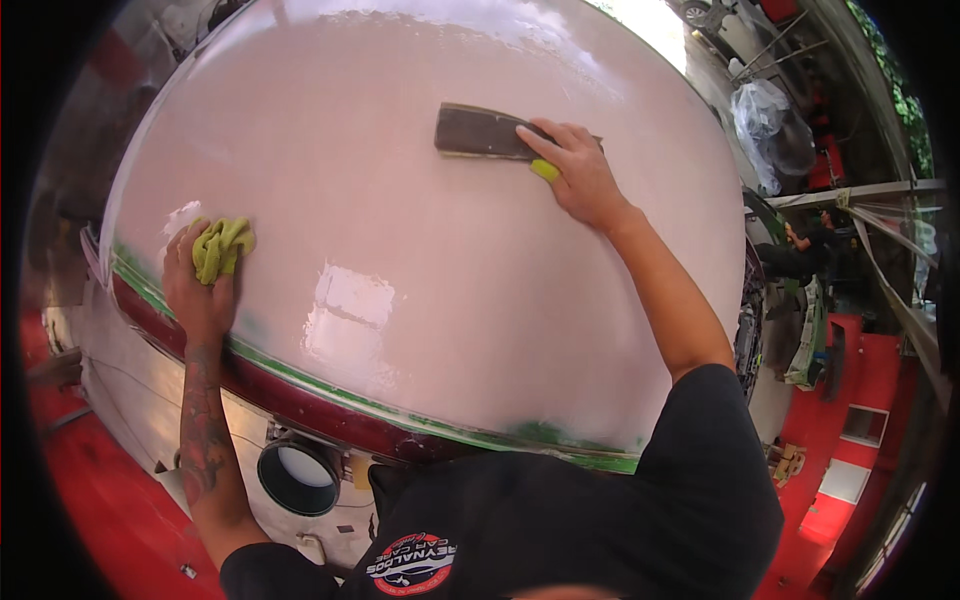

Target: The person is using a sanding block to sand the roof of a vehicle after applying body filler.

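In the head view, one wide pale panel (420, 230) fills most of the middle, wet and shining, and its outline bends round on every side. Its near edge carries one green band (330, 393) and, below it, one dark red strip (300, 408). I count two bare hands over the panel, one cloth and one dark block. The right hand (580, 180) is closed over the right end of the long block (480, 132), with one finger stretched along it; the block is on the farther half of the panel, well apart from the edges. One small yellow-green piece (544, 170) shows under this palm. The left hand (195, 285) is near the left edge, its fingers bent around the bunched yellow-green cloth (222, 250), partly hidden by it. Between the hands there is a broad open stretch of panel, giving room for sideways movement. Beyond the near edge stands one dark round bucket (300, 505), beside the left forearm; past the right edge, one other person (815, 245).
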Motion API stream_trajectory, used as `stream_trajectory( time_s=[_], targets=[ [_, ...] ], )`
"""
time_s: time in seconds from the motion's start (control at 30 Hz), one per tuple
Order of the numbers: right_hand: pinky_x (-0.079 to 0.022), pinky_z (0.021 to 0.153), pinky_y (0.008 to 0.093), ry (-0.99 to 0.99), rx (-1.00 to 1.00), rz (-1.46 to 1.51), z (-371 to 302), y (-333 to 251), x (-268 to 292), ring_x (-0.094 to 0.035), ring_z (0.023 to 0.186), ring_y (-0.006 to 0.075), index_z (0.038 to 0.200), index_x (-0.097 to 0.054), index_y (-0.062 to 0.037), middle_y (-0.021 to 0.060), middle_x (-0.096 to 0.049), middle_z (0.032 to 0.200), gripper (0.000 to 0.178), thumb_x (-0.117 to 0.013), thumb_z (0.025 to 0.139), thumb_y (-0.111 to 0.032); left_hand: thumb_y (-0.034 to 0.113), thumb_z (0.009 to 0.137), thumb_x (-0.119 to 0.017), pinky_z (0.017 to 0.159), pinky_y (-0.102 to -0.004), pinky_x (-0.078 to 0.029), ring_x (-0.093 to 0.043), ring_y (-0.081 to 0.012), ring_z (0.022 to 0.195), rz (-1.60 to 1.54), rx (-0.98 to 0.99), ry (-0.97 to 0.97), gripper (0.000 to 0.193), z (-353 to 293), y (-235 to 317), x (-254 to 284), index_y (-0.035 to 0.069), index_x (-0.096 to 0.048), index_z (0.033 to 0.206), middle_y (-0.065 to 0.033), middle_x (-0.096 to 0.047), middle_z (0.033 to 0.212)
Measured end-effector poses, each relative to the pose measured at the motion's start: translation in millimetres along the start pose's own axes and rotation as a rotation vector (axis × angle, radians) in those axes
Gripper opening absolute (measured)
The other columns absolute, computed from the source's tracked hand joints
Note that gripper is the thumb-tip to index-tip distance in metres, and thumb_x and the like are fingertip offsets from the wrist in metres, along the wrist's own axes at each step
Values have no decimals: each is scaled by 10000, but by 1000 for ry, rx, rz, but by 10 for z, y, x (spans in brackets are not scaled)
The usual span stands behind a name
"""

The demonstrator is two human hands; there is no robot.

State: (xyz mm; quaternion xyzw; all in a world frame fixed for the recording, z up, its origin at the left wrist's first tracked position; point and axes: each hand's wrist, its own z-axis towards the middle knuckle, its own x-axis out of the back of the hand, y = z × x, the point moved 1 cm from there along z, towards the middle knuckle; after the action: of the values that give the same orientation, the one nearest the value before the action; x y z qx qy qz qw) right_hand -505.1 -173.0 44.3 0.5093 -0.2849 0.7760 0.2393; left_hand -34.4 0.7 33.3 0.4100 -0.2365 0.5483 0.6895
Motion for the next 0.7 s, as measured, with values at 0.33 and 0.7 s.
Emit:
stream_trajectory(
  time_s=[0.33,0.7],
  targets=[
    [-416,1047,498,-189,8,-16,-1861,-1057,598,-529,1165,320,1305,-654,-178,88,-564,1391,645,-661,686,8,166,822,-735,935,-442,-493,-625,-354,1114,38,33,16,420,-46,39,22,117,-661,1232,-137,-651,1198],
    [-459,963,445,90,-174,-112,170,-686,-322,-553,1121,335,1343,-636,-171,111,-607,1310,493,-701,855,-141,214,800,-717,963,-457,-455,-597,-318,1151,60,74,9,473,-72,-20,-91,197,-644,1267,-79,-628,1242]
  ],
)
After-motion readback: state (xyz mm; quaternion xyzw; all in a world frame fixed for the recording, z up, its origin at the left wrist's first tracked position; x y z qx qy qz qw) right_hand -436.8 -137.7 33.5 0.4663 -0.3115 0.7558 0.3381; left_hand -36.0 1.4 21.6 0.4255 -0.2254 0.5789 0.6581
